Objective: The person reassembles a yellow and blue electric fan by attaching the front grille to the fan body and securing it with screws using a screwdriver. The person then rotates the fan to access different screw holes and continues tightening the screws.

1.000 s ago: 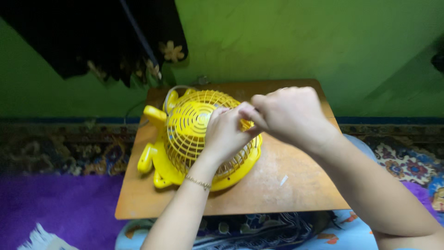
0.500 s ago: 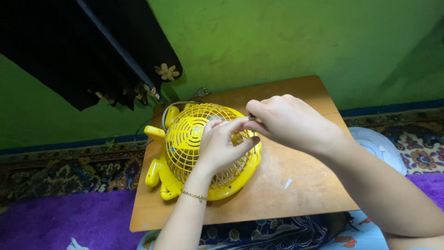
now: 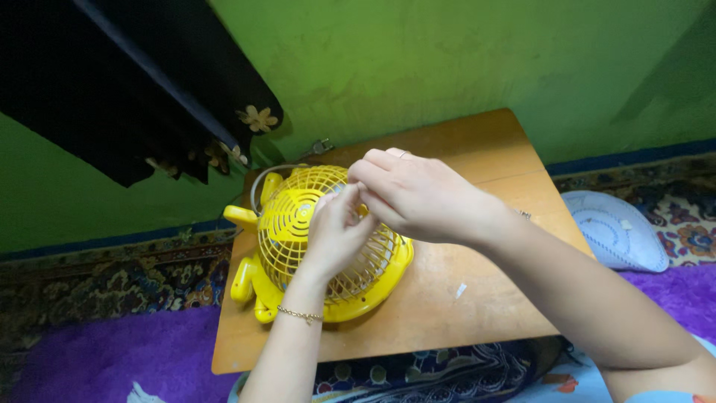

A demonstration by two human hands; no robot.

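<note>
Over the yellow fan (image 3: 298, 216) on a wooden table (image 3: 477, 298), left hand (image 3: 335, 227) resting on the grille, right hand (image 3: 418, 195) pinched shut just above, contents hidden.

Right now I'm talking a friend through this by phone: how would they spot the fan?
Find the small wooden table against the green wall. On its left half lies the fan, face up under both hands. It is the only bright yellow thing there, with a round wire-style grille.

Right hand (image 3: 421, 198) shifted leftward over fan (image 3: 313, 239).
</note>
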